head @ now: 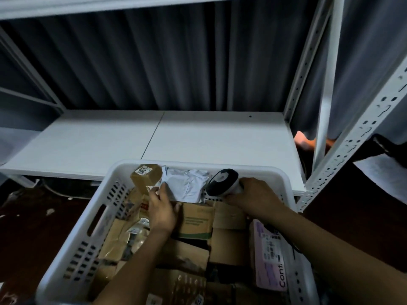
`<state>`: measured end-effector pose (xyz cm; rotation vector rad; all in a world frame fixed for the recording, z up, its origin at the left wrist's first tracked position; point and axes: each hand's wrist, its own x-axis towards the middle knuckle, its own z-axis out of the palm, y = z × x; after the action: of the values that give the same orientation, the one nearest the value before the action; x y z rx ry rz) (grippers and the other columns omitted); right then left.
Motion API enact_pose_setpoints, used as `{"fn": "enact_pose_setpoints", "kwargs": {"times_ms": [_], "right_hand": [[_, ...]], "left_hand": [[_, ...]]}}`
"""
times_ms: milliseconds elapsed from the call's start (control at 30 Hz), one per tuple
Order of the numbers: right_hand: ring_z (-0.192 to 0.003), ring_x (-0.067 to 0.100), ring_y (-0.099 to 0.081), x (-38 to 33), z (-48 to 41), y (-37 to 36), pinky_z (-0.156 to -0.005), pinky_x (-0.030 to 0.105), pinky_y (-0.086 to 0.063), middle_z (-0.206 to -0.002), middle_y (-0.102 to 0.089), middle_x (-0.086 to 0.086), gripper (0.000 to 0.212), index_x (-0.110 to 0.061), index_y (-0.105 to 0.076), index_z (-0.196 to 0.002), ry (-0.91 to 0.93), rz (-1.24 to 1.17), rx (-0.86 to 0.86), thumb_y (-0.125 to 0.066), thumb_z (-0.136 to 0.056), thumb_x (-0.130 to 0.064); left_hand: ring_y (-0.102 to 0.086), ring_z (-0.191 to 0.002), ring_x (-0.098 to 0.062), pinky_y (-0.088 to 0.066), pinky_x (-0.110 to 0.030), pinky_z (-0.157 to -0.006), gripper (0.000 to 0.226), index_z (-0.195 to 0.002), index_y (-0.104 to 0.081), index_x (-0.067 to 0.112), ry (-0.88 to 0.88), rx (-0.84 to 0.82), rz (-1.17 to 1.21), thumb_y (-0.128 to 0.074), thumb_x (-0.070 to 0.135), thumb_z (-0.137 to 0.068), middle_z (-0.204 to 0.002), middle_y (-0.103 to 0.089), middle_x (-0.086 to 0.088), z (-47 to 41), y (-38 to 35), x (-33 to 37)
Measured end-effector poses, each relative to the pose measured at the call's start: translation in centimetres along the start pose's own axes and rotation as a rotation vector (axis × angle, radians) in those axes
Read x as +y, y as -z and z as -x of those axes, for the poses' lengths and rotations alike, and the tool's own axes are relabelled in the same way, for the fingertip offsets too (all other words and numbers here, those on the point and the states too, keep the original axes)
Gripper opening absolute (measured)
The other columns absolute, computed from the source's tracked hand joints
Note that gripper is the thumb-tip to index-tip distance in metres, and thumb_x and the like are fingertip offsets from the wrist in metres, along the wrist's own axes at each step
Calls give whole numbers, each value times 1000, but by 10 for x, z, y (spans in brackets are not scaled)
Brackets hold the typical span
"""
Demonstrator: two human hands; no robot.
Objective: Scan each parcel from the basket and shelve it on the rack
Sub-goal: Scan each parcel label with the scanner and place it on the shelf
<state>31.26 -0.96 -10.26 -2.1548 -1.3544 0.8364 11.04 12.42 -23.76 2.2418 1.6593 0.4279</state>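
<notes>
Left hand (pixel 161 210) is reached into the basket (pixel 100 216), and the near left corner of a white bag (pixel 189 186) is pinched in its curled fingers. Right hand (pixel 255 195) is wrapped round the handle of a scanner (pixel 222 180), whose black-and-white head is held just beside the bag's right edge, over the basket's far right corner.

The bag is crumpled and is propped against the basket's far wall, on top of the other parcels. Just left of it a small brown box (pixel 144 178) is stood tilted against the same wall, with a label on its top face. Below the hands the basket is filled with cardboard boxes; one with green print (pixel 197 220) is seen just beside the left palm. A pink parcel (pixel 267 258) with printed labels is set along the basket's right wall, and a black cable (pixel 294 246) is seen across it.

Beyond the basket a white shelf (pixel 154 137) is seen; whether the far rim is touched by it cannot be told. A perforated post (pixel 354 139) is raised at the right, and a dark pleated curtain (pixel 154 62) is hung behind the shelf. Dark floor (pixel 33 216) is seen left of the basket.
</notes>
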Motion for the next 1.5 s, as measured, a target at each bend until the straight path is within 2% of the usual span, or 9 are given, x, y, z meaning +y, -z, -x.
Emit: {"fn": "enact_pose_setpoints", "kwargs": {"times_ms": [267,500,633,833,1067,1167,1267,1367,1500], "right_hand": [[-61,20,-59,-22,-13,4,-60,29,-46,-81,-71,19,30,1,-68,-92,-11,-101,18,-66,-85,-28],[-60,22,-59,-24,-20,4,-62,32,-48,-64,-63,9,30,4,-66,-87,-34,-212,72,-69,-83,-26],[-52,15,-58,-18,-15,6,-51,17,-42,-59,-63,4,26,-5,-65,-77,-50,-191,76,-70,-83,-30],[-46,11,-55,-6,-13,8,-52,25,-42,-50,-57,-1,25,-10,-61,-72,-87,-185,96,-71,-81,-30],[-43,12,-55,-2,-16,13,-52,26,-44,-52,-59,0,22,-9,-63,-74,-89,-228,88,-71,-82,-28],[-45,14,-58,-6,-17,16,-55,29,-48,-54,-62,2,21,-10,-64,-76,-91,-266,92,-70,-82,-28],[-65,20,-65,-6,-20,18,-69,37,-53,-70,-69,5,20,-13,-67,-80,-92,-353,151,-74,-80,-32],[-86,25,-70,-10,-15,22,-77,38,-55,-88,-74,8,22,-12,-74,-92,-66,-520,208,-75,-80,-30],[-84,31,-69,-14,-6,36,-72,35,-49,-98,-73,18,24,-9,-70,-100,-167,-966,87,-72,-84,-26]], "left_hand": [[-56,-114,-38,-45,-37,-90,100,-150,-19,10,105,-98,163,-82,29,-75,-123,-60,-20,-45,16,13],[-56,-113,-29,-44,-30,-96,57,-129,-57,22,2,-407,51,-78,36,-77,-125,-59,-12,-45,7,11],[-38,-126,-30,-35,-31,-103,66,-127,-50,26,-15,-361,-11,-79,44,-71,-136,-39,-6,-34,-10,12],[-37,-133,-33,-35,-40,-109,102,-149,-24,25,-22,-291,118,-82,45,-67,-147,-33,-9,-35,-33,23],[-55,-115,-30,-44,-30,-96,64,-135,-49,32,-102,-279,102,-76,41,-77,-137,-40,-8,-42,-32,27],[-53,-116,-26,-39,-21,-96,68,-132,-56,20,-82,-202,332,-84,31,-71,-128,-49,-10,-34,-24,27],[-54,-117,-21,-43,-31,-103,69,-126,-59,22,-65,-125,587,-88,32,-65,-124,-56,-4,-17,-3,34],[-56,-115,-15,-47,-32,-100,64,-116,-56,38,-128,-61,745,-79,49,-57,-122,-58,1,10,28,45],[-53,-120,-15,-44,-36,-104,55,-114,-55,42,-254,-20,776,-73,37,-63,-125,-55,3,39,62,59]]}}
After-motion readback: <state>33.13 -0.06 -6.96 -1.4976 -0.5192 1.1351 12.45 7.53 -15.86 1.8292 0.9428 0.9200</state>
